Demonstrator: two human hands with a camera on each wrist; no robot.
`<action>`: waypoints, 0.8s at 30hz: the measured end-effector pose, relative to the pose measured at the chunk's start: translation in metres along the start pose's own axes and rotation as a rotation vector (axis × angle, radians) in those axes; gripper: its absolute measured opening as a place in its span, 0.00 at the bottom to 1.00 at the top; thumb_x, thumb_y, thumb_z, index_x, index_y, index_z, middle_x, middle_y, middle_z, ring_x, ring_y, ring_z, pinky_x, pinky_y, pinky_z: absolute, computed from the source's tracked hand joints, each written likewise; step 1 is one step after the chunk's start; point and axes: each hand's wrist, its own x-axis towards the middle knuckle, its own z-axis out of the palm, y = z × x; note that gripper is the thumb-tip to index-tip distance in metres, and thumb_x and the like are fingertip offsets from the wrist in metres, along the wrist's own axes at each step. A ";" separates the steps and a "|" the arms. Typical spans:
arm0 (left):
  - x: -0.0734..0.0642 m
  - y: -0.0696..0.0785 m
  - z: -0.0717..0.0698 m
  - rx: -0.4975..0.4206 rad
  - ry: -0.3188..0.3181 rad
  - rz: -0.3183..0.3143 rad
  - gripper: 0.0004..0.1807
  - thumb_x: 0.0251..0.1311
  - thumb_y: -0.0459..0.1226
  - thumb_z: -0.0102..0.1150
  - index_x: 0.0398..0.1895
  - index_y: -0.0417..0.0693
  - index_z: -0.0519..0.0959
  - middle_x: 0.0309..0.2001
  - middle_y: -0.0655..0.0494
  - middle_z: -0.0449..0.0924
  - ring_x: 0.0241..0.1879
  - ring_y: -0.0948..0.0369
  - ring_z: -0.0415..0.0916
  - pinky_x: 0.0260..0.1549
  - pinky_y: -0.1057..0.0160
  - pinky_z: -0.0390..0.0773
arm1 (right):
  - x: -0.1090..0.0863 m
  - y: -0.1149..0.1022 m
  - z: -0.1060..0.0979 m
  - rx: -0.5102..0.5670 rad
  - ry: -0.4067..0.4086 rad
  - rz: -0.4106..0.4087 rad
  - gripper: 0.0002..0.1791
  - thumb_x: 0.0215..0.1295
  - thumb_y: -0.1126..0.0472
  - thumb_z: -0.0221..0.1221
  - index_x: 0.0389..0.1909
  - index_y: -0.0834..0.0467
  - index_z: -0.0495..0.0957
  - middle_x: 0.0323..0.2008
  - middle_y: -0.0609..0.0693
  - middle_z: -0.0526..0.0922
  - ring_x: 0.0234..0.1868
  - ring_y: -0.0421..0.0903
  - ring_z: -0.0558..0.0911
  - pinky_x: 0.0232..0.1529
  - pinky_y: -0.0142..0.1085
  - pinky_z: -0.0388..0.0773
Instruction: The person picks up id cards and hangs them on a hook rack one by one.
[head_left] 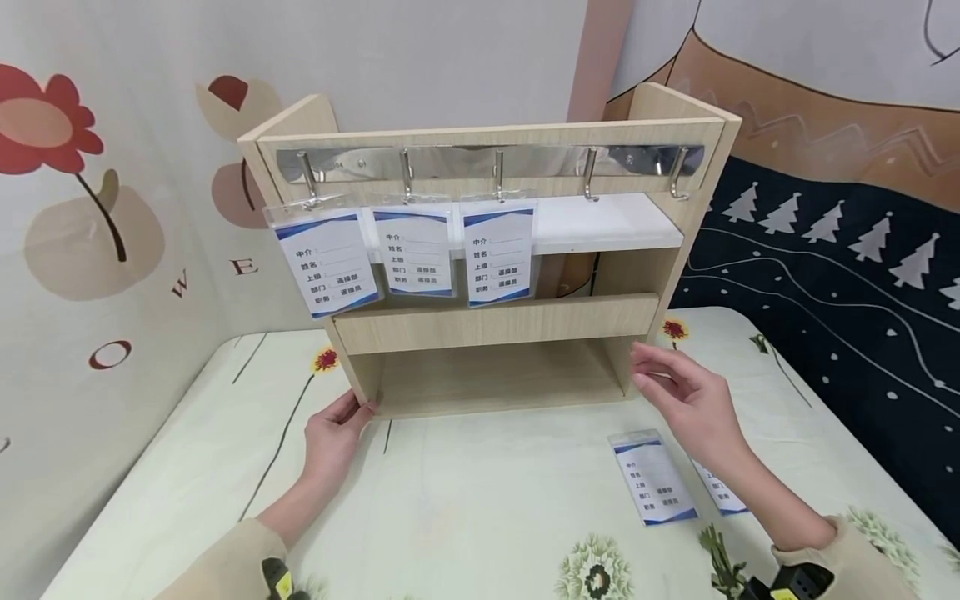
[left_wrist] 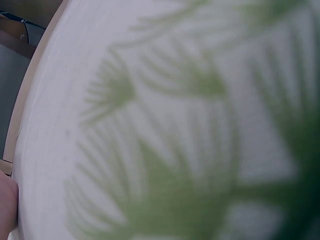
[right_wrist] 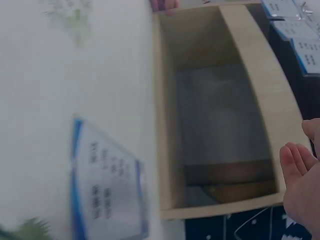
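A small light-wood shelf (head_left: 495,323) stands on the bed, with a metal hook strip along its upper front. Three clear badge holders (head_left: 498,254) with blue-and-white cards hang from its left and middle hooks; the two hooks on the right carry nothing. At the shelf's lower left corner my left hand (head_left: 335,437) grips the side panel between thumb and fingers. My right hand (head_left: 693,404) is raised in front of the lower right side, fingers loosely bent and holding nothing. Below it a badge holder (head_left: 654,479) lies flat, and another badge (head_left: 722,490) is partly hidden behind my right forearm.
A pale flowered sheet (head_left: 480,500) spreads under the shelf. Behind it hangs a light curtain (head_left: 450,67) with printed flowers and letters. To the right is a dark blue covering (head_left: 825,275) patterned with white trees. The shelf's lower compartment faces me.
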 end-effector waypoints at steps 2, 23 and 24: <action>0.001 0.000 0.000 -0.001 -0.001 0.005 0.25 0.71 0.31 0.59 0.70 0.36 0.72 0.64 0.39 0.76 0.51 0.71 0.79 0.46 0.78 0.79 | -0.007 0.008 -0.003 -0.022 -0.014 0.020 0.20 0.69 0.74 0.62 0.61 0.66 0.79 0.53 0.61 0.84 0.50 0.28 0.81 0.51 0.20 0.77; -0.002 0.000 0.002 -0.016 0.029 0.039 0.26 0.70 0.29 0.61 0.70 0.35 0.72 0.63 0.36 0.76 0.49 0.74 0.79 0.45 0.78 0.79 | -0.025 0.064 -0.028 -0.247 -0.322 0.264 0.26 0.66 0.68 0.67 0.63 0.70 0.76 0.50 0.60 0.86 0.48 0.54 0.84 0.46 0.27 0.82; -0.002 0.001 0.002 -0.020 0.028 0.038 0.26 0.70 0.29 0.61 0.70 0.35 0.72 0.63 0.36 0.76 0.47 0.76 0.79 0.45 0.78 0.79 | -0.027 0.066 -0.028 -0.259 -0.325 0.264 0.26 0.65 0.69 0.67 0.63 0.70 0.76 0.49 0.60 0.86 0.47 0.53 0.84 0.46 0.27 0.82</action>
